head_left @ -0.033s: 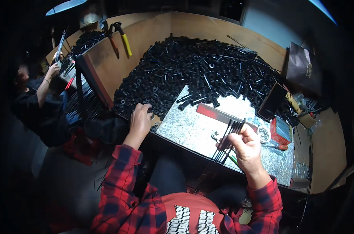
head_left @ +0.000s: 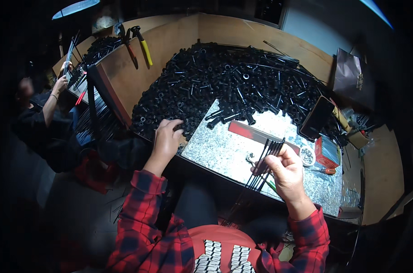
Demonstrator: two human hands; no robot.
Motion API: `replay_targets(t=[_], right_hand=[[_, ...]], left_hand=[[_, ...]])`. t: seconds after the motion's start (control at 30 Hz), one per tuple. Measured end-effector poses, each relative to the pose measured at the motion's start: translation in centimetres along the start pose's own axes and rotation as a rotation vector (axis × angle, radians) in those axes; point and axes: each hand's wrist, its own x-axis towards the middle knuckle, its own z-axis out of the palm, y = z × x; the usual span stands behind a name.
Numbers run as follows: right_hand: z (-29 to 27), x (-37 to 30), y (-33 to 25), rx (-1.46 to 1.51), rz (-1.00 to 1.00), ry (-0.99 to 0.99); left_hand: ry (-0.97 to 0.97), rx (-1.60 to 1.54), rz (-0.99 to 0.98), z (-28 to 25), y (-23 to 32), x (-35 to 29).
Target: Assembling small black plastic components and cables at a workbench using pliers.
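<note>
My right hand (head_left: 286, 170) grips a bundle of thin black rods (head_left: 266, 161) that slant up over a speckled metal plate (head_left: 224, 148). My left hand (head_left: 166, 136) reaches into the near edge of a large heap of black tube-like parts (head_left: 224, 82), its fingers curled among them; whether it holds one is hidden. Both sleeves are red and black plaid.
A dark phone (head_left: 316, 117), a red box (head_left: 327, 152), a small round tin (head_left: 307, 155) and a red flat bar (head_left: 256, 132) lie around the plate. Pliers with yellow handles (head_left: 142, 45) rest on the wooden bench. Another person (head_left: 47, 109) works at the left.
</note>
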Motion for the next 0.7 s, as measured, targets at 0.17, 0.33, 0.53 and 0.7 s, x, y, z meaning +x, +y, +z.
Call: replay_targets(t=[0.17, 0.33, 0.53, 0.7], right_hand=[[0.6, -0.3, -0.1, -0.054, 0.01, -0.048], [1.5, -0.1, 0.0, -0.035, 0.049, -0.115], [1.4, -0.1, 0.0, -0.049, 0.04, -0.139], [1.6, 0.0, -0.4, -0.024, 0.056, -0.15]], left_hand=[[-0.337, -1.467, -0.153, -3.1, 8.6, 0.6], [-0.398, -1.789, -0.04, -4.1, 13.7, -0.1], [-0.457, -1.794, 0.046, -3.4, 14.7, -0.8], [-0.456, -1.846, 0.028, -3.1, 14.9, -1.1]])
